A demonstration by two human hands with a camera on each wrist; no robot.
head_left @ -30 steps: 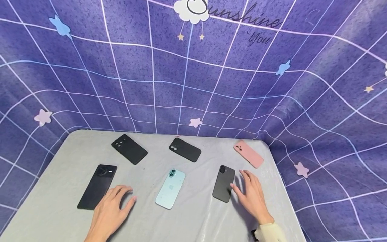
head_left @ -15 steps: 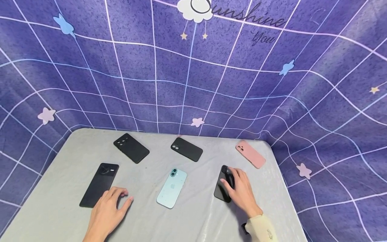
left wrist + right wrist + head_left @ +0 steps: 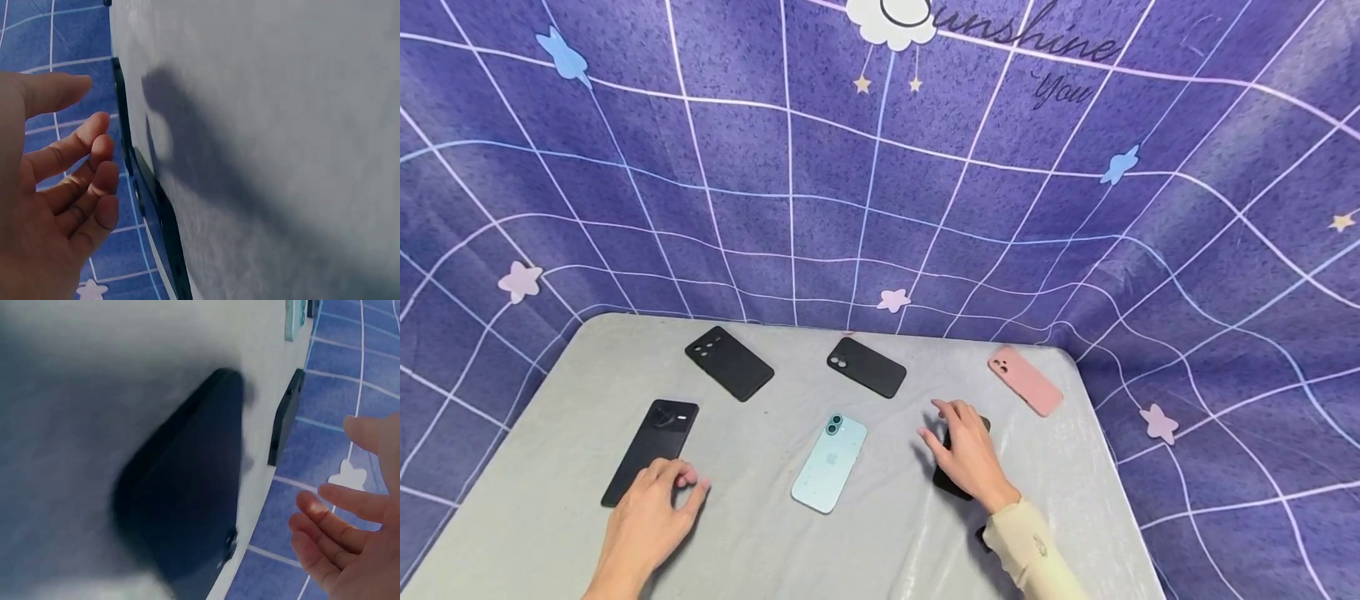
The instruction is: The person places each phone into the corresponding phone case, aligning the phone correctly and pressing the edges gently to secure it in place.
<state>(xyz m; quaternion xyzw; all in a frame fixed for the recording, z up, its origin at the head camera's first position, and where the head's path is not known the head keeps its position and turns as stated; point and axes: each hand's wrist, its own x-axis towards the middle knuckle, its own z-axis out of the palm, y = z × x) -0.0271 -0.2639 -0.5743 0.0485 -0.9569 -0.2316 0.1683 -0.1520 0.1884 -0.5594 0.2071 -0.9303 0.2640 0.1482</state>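
A light grey, slightly wrinkled cloth-covered table (image 3: 760,542) is forming the work surface. A purple fabric backdrop (image 3: 737,167) with white and blue grid lines, printed stars and black lettering is enclosing its rear and sides. Along the rear edge, a black rectangular phone case with several camera cutouts (image 3: 733,367), a smaller black case with two cutouts (image 3: 868,368) and a pink case (image 3: 1028,382) are lying apart.

The bare right hand (image 3: 967,454) is covering the camera end of a dark rectangular phone with rounded corners (image 3: 950,483) in the head view. The right wrist view is showing its camera bump, but the lower frame edge is cutting that end off. The left hand (image 3: 647,521) is overlapping a long black phone (image 3: 643,458); contact cannot be determined.

The dark phone is lying flat on the front right of the table, below the right hand, its face appearing plain. The black phone is lying at front left, showing a round camera module and a small white mark. A pale blue-green phone with two stacked lenses (image 3: 829,467) is lying between them. Both hands are holding nothing, their fingers curving loosely, thumbs standing clear.
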